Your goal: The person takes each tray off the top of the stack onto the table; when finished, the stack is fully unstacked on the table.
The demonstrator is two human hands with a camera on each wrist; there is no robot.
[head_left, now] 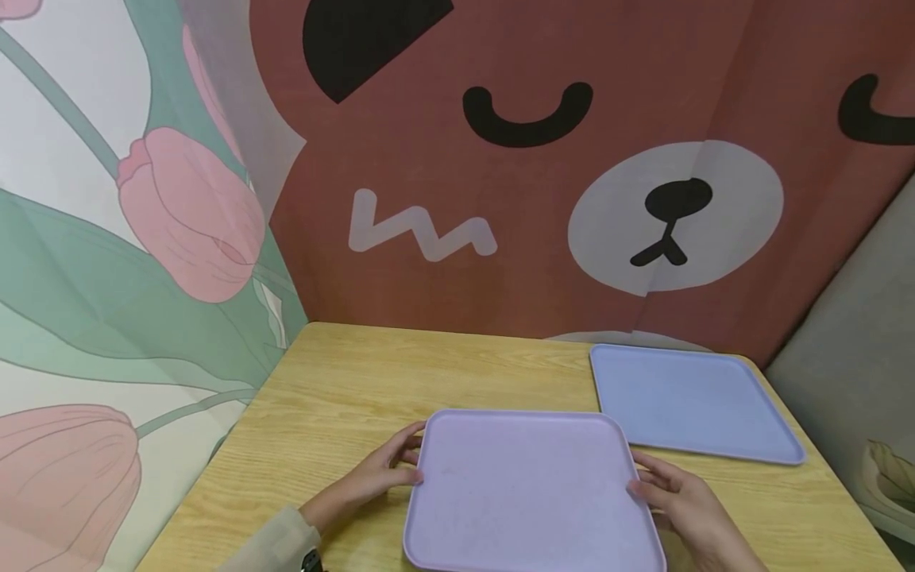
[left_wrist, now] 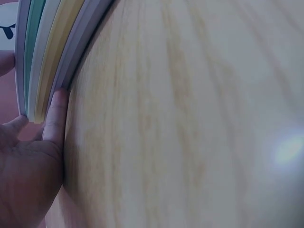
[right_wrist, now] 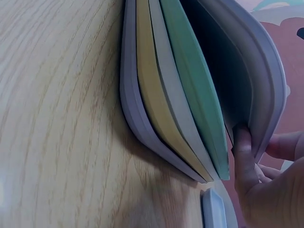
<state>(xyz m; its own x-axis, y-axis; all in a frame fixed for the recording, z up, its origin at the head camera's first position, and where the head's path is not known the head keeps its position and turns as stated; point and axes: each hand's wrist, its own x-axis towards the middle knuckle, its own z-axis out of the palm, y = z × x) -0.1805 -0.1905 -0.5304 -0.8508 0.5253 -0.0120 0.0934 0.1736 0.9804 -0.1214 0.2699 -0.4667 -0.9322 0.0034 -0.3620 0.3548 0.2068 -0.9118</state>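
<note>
A lilac tray (head_left: 529, 492) tops a stack of trays on the wooden table. Below it, the right wrist view shows a green tray (right_wrist: 199, 95), a white tray (right_wrist: 175, 95), a yellow tray (right_wrist: 152, 85) and another lilac tray (right_wrist: 130, 99). My right hand (head_left: 686, 504) pinches the top tray's right edge, with a finger (right_wrist: 242, 142) under it; that side is raised, leaving a wedge-shaped gap above the green one. At the stack's left side my left hand (head_left: 375, 473) holds the edges, one finger (left_wrist: 59, 102) at the lowest tray, where the layers lie close together.
A blue tray (head_left: 696, 405) lies flat at the table's back right, close beside the stack. The wooden table (head_left: 343, 381) meets a bear-print curtain (head_left: 429, 302) at the back and a tulip-print curtain (head_left: 64, 334) on the left. A grey surface (head_left: 851, 373) stands at the right.
</note>
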